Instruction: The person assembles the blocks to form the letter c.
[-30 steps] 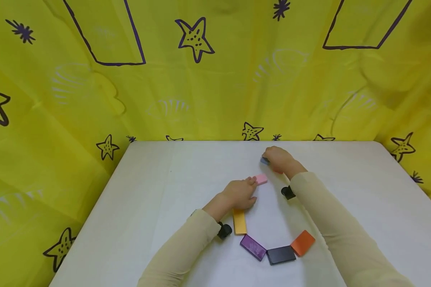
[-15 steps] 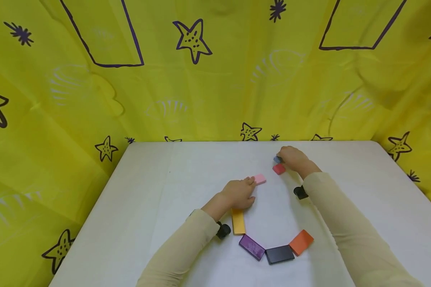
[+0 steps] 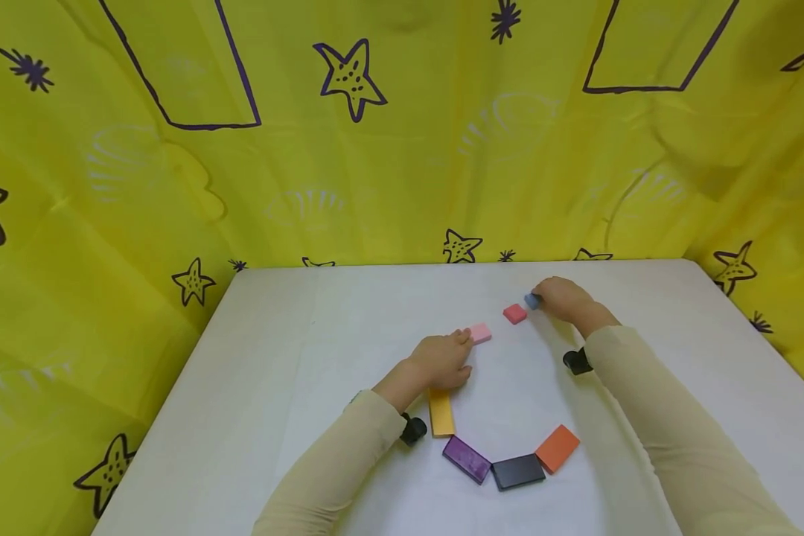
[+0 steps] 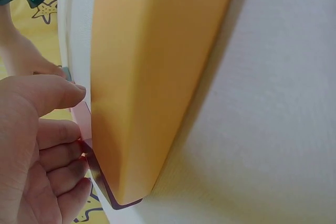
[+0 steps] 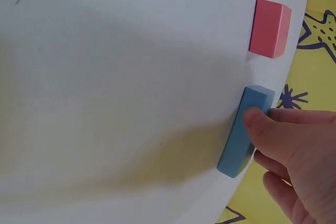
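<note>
My right hand [image 3: 566, 299] pinches a blue block [image 3: 532, 301] between thumb and fingers near the table's far side. In the right wrist view the blue block [image 5: 242, 135] lies lengthwise under the thumb, apart from a red block [image 5: 269, 29]. My left hand [image 3: 441, 361] lies palm down, its fingertips at a pink block [image 3: 481, 333]. Under its wrist side, a yellow block [image 3: 441, 414] sticks out. Large in the left wrist view stands that yellow block [image 4: 142, 77], with a dark purplish edge [image 4: 100, 179] showing behind it near the relaxed fingers.
A curved row continues from the yellow block through a purple block [image 3: 467, 459], a black block [image 3: 519, 472] and an orange block [image 3: 558, 448]. The white table [image 3: 295, 313] meets a yellow patterned curtain [image 3: 402, 164] at its far edge.
My right hand has shifted right with the blue block, moving past the red block, which has come into full view. The left hand stays by the pink block.
</note>
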`<state>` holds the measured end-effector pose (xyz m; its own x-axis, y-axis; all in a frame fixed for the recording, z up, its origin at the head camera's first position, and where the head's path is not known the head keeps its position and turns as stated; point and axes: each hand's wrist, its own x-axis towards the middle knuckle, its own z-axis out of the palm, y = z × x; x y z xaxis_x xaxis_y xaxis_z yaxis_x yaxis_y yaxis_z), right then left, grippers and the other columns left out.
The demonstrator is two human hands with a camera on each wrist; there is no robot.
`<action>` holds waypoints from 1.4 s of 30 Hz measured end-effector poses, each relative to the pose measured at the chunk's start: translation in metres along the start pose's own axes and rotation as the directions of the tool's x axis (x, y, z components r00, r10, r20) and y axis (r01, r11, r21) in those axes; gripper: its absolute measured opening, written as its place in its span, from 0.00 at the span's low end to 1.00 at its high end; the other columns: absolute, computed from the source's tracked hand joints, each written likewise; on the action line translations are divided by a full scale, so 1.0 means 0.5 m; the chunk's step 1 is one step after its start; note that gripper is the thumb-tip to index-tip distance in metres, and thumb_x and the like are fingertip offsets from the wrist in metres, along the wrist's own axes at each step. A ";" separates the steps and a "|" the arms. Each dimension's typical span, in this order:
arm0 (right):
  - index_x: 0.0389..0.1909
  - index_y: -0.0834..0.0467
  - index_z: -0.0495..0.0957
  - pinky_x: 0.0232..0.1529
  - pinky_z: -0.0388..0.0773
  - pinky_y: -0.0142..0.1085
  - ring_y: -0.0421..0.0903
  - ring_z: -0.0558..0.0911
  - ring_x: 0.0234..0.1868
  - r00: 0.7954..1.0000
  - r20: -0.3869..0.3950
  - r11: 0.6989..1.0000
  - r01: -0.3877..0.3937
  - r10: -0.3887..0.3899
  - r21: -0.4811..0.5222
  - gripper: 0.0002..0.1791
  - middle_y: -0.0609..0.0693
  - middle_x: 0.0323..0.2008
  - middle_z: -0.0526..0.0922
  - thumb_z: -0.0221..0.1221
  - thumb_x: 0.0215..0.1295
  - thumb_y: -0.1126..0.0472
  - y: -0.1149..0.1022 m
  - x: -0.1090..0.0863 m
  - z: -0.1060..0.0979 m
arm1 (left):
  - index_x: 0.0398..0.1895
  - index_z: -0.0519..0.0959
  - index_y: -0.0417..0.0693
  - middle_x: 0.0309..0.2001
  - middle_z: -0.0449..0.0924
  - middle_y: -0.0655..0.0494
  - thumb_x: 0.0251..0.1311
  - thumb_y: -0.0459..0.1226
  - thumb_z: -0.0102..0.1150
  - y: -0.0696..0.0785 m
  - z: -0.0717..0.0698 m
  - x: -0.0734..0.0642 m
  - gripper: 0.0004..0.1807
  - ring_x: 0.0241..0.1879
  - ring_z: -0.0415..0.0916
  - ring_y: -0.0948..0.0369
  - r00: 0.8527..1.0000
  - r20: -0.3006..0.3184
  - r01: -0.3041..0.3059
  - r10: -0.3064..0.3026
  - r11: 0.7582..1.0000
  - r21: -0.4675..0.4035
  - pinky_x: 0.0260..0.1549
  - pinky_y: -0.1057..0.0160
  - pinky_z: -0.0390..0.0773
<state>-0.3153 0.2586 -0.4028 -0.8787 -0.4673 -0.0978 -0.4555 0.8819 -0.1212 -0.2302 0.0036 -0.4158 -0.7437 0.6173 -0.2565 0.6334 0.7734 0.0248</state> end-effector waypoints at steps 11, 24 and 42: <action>0.28 0.66 0.78 0.40 0.72 0.48 0.51 0.75 0.31 0.999 -0.019 0.999 0.038 -0.037 0.032 0.01 0.53 0.27 0.79 0.59 0.56 0.71 0.007 -0.031 -0.003 | 0.69 0.57 0.45 0.69 0.53 0.53 0.66 0.49 0.42 -0.003 0.001 0.000 0.31 0.67 0.52 0.60 1.000 -0.005 -0.003 0.004 1.000 0.012 0.59 0.63 0.59; 0.27 0.66 0.78 0.38 0.72 0.46 0.49 0.73 0.29 0.999 -0.037 0.997 0.023 -0.020 0.069 0.01 0.52 0.26 0.78 0.60 0.56 0.71 -0.006 -0.061 0.001 | 0.68 0.59 0.45 0.69 0.54 0.53 0.66 0.47 0.42 -0.002 -0.005 -0.007 0.30 0.66 0.52 0.60 1.000 -0.010 -0.016 0.016 1.000 0.005 0.59 0.64 0.59; 0.34 0.69 0.79 0.40 0.75 0.47 0.50 0.74 0.29 0.998 -0.051 0.997 -0.019 0.023 0.071 0.06 0.54 0.27 0.78 0.60 0.57 0.69 -0.042 -0.097 0.017 | 0.68 0.60 0.44 0.69 0.54 0.53 0.65 0.46 0.42 0.001 -0.006 -0.008 0.29 0.66 0.52 0.60 1.000 -0.011 -0.023 0.023 1.000 -0.006 0.59 0.64 0.58</action>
<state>-0.2620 0.2620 -0.4037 -0.8951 -0.4431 -0.0505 -0.4270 0.8842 -0.1892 -0.2278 0.0019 -0.4117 -0.7312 0.6367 -0.2449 0.6494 0.7596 0.0362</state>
